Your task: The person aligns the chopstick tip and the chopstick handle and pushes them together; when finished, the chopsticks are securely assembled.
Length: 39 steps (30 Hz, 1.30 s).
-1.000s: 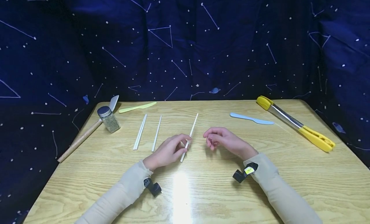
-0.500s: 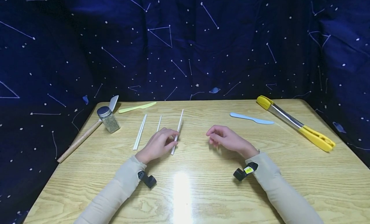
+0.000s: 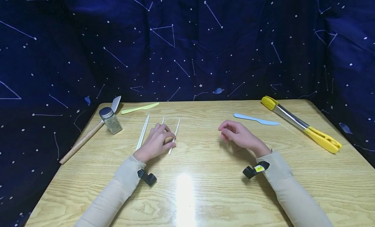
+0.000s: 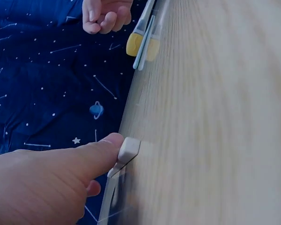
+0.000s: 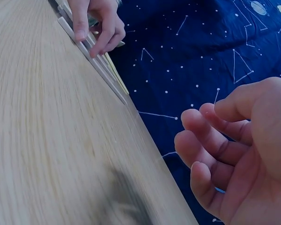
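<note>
My left hand (image 3: pixel 155 139) pinches a white chopstick (image 3: pixel 178 124) between thumb and fingertips, low over the table. In the left wrist view, the thumb lies against the blunt end of this chopstick (image 4: pixel 129 149). A second chopstick (image 3: pixel 163 119) is mostly hidden under the hand. Just left of the hand lies a pair of chopsticks (image 3: pixel 143 131), side by side and partly covered by it. My right hand (image 3: pixel 238 134) hovers above the table with loosely bent fingers and holds nothing; its relaxed fingers (image 5: pixel 210 136) show in the right wrist view.
A glass spice jar (image 3: pixel 111 121) leans at the left by a wooden-handled spatula (image 3: pixel 85 140). Behind lies a light green knife (image 3: pixel 140 108). A blue knife (image 3: pixel 256 119) and yellow-ended tongs (image 3: pixel 301 124) lie to the right. A starry dark cloth (image 3: pixel 187 48) hangs behind the wooden table (image 3: pixel 216 194).
My left hand has carried the chopstick leftward, closer to the other chopsticks, and lowered it toward the table. My right hand has drifted slightly right and back.
</note>
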Motion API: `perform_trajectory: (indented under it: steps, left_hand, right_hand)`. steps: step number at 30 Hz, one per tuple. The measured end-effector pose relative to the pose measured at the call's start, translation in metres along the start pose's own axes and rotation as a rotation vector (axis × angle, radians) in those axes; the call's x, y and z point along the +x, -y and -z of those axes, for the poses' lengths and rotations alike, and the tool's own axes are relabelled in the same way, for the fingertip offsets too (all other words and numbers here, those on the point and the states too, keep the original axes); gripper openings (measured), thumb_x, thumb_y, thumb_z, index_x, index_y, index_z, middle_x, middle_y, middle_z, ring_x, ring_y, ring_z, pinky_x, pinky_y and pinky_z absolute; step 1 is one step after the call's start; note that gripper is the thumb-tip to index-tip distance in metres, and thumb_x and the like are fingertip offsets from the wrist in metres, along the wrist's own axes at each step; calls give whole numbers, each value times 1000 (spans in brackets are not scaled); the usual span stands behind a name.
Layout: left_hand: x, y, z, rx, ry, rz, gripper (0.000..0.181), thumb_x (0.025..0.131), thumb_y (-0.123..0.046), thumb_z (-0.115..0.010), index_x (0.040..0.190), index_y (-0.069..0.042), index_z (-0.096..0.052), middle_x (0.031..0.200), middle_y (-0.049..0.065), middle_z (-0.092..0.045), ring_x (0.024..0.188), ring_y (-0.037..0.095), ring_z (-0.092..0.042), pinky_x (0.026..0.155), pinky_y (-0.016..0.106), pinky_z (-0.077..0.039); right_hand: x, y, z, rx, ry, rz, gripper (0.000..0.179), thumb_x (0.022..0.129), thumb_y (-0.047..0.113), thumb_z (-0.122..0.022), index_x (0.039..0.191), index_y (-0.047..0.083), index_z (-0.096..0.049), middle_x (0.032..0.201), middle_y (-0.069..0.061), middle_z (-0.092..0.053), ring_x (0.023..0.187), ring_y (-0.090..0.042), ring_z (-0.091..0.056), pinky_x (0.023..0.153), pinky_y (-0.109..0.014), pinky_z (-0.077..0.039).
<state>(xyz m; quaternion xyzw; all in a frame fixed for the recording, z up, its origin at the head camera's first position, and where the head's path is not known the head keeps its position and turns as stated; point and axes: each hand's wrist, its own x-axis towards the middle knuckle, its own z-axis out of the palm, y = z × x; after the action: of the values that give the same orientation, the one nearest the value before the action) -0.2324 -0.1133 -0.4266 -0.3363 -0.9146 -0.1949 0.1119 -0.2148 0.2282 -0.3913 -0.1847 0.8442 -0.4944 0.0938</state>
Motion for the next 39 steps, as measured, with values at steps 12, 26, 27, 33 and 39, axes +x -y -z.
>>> perform_trajectory:
  steps: [12, 26, 27, 33, 39]
  left_hand:
    - [-3, 17, 8, -33, 45, 69, 26, 75, -33, -82, 91, -14, -75, 81, 4, -50, 77, 20, -37, 69, 31, -30]
    - [-5, 26, 22, -54, 96, 125, 20, 76, -26, -81, 87, -12, -73, 81, 7, -54, 78, 20, -40, 67, 31, -33]
    - [-5, 26, 23, -54, 95, 126, 20, 76, -26, -81, 86, -12, -72, 81, 7, -54, 78, 20, -39, 67, 31, -33]
    - [-4, 29, 24, -29, 100, 137, 21, 77, -27, -81, 88, -11, -72, 86, 8, -56, 82, 22, -42, 70, 33, -35]
    - [-4, 30, 25, -23, 89, 120, 21, 78, -25, -80, 89, -9, -71, 89, 8, -58, 84, 23, -44, 71, 34, -37]
  right_hand:
    - [-7, -12, 13, 33, -50, -3, 24, 101, 8, -46, 113, -12, -51, 86, -14, -60, 72, -13, -57, 69, -30, -52]
    - [-7, -23, 25, 1, -77, -38, 27, 102, 13, -44, 115, -9, -52, 93, -24, -59, 74, -14, -56, 72, -30, -52]
    - [-7, -23, 25, 3, -77, -46, 27, 102, 13, -44, 116, -9, -52, 94, -25, -59, 74, -14, -56, 72, -29, -52]
    - [-6, -23, 26, -10, -75, -43, 25, 102, 10, -43, 115, -9, -52, 93, -25, -59, 73, -14, -56, 69, -29, -51]
    - [-6, -23, 26, -20, -79, -45, 24, 102, 10, -43, 114, -9, -53, 92, -24, -59, 72, -14, -56, 67, -29, -50]
